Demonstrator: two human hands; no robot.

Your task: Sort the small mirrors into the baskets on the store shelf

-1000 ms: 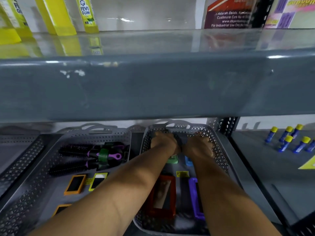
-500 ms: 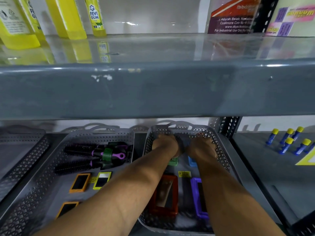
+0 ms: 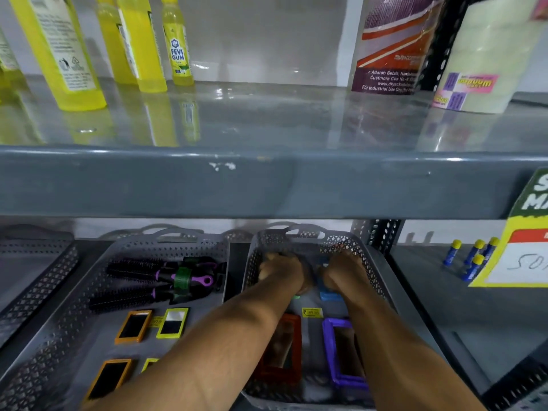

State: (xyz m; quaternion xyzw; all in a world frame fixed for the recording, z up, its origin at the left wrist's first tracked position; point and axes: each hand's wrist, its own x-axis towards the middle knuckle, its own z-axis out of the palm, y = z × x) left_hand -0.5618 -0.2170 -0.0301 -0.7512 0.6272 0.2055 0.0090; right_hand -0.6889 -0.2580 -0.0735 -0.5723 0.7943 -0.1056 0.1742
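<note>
While both hands reach deep into the right basket (image 3: 372, 264), we grip blue mirrors (image 3: 327, 293); finger closure unclear.

grey metal shelving (image 3: 267, 185), glossy top, pale wall (image 3: 261, 34) behind.

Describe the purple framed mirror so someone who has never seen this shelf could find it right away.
Look under the thick grey shelf edge at the lower shelf, and find the right-hand grey perforated basket, where both arms reach in. Near its front, the purple mirror lies flat beside a red mirror, partly hidden by the right forearm. It is the only purple frame; the neighbours are red, orange or yellow.
</note>
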